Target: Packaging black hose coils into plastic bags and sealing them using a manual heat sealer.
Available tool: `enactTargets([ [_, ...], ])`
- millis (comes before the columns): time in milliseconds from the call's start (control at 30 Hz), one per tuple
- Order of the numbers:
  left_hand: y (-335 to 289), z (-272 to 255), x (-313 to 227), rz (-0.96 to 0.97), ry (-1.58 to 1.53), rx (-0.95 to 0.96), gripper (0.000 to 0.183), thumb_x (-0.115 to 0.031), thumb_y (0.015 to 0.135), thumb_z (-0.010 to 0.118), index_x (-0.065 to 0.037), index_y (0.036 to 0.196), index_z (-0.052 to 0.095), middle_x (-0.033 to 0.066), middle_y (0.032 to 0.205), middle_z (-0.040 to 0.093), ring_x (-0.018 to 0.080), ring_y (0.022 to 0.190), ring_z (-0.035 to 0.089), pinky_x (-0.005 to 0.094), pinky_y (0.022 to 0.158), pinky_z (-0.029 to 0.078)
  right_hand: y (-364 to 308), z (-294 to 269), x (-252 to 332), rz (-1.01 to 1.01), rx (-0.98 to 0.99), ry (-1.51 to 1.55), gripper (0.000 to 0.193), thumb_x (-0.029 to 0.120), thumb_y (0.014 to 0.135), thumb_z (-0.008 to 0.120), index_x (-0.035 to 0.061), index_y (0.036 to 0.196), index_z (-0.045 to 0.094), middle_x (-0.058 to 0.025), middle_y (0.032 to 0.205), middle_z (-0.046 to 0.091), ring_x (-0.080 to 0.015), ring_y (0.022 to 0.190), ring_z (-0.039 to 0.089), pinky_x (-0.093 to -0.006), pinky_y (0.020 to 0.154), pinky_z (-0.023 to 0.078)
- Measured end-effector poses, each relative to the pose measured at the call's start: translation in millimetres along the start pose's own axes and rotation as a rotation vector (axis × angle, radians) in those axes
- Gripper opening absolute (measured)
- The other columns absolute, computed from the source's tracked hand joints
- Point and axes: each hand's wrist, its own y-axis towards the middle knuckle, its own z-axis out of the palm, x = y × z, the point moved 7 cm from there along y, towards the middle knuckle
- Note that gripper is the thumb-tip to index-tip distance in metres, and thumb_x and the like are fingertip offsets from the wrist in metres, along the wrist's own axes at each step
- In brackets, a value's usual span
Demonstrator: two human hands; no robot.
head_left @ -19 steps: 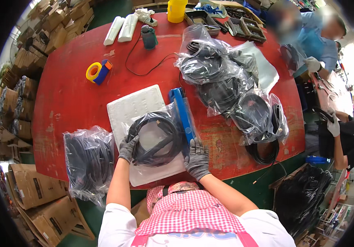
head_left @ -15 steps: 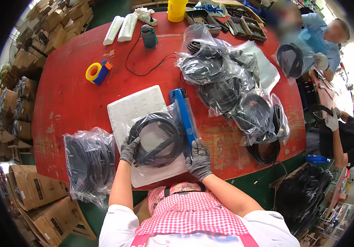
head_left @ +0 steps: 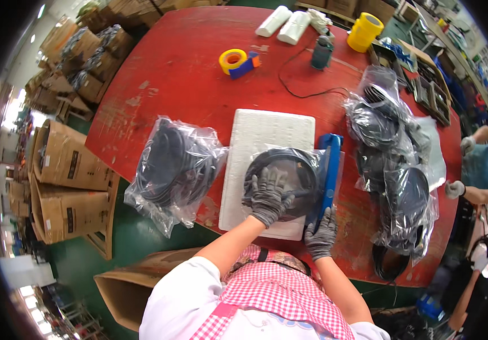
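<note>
A coiled black cable in a clear plastic bag (head_left: 309,177) lies on a white foam board (head_left: 269,126). My left hand (head_left: 270,197), in a grey striped glove, rests flat on the coil with its fingers spread. The bag's right side reaches a long blue bar-shaped bag sealer (head_left: 330,173), and some plastic shows beyond it. My right hand (head_left: 321,235), gloved the same way, lies at the sealer's near end with its fingers stretched along it. What lies under that palm is hidden.
Bagged cables (head_left: 170,164) lie on the left of the red table (head_left: 181,73); a pile of bagged cables (head_left: 405,192) lies on the right. Farther back are a tape dispenser (head_left: 235,62), a dark bottle (head_left: 322,54) and white rolls (head_left: 295,28). Co-workers' gloved hands (head_left: 455,189) show at right.
My head view has turned, so the table appears shifted and rotated. My left hand has moved from the coil's left edge onto its middle. My right hand stays at the sealer's near end.
</note>
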Motion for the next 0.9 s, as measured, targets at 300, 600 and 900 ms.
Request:
enactTargets([
  [300, -6, 27, 5, 0.069, 0.068, 0.007, 0.063, -0.051, 0.077, 0.047, -0.011, 0.125, 0.044, 0.0141, 0.131, 0.038, 0.0309, 0.126, 0.028, 0.0519, 0.103, 0.011, 4, -8, 3, -0.017, -0.014, 0.040, 0.067, 0.020, 0.070, 0.054, -0.0083, 0.127, 0.031, -0.0285, 0.129, 0.033, -0.0397, 0.119, 0.036, -0.0471, 0.098, 0.026],
  [600, -7, 30, 1, 0.085, 0.114, -0.037, 0.060, -0.050, 0.079, 0.046, -0.011, 0.125, 0.045, 0.0136, 0.132, 0.038, 0.0284, 0.126, 0.029, 0.0481, 0.104, 0.013, 1, -5, -4, 0.005, -0.001, 0.036, 0.067, 0.025, 0.071, 0.052, -0.0083, 0.126, 0.032, -0.0264, 0.129, 0.034, -0.0365, 0.122, 0.033, -0.0467, 0.101, 0.022],
  [900, -7, 33, 1, 0.058, 0.175, 0.068, 0.062, -0.052, 0.080, 0.043, -0.014, 0.130, 0.038, 0.0127, 0.134, 0.035, 0.0283, 0.127, 0.028, 0.0458, 0.105, 0.013, -1, -5, -5, 0.030, -0.008, 0.084, 0.065, 0.025, 0.072, 0.051, -0.0068, 0.126, 0.034, -0.0257, 0.130, 0.034, -0.0355, 0.122, 0.034, -0.0480, 0.101, 0.022],
])
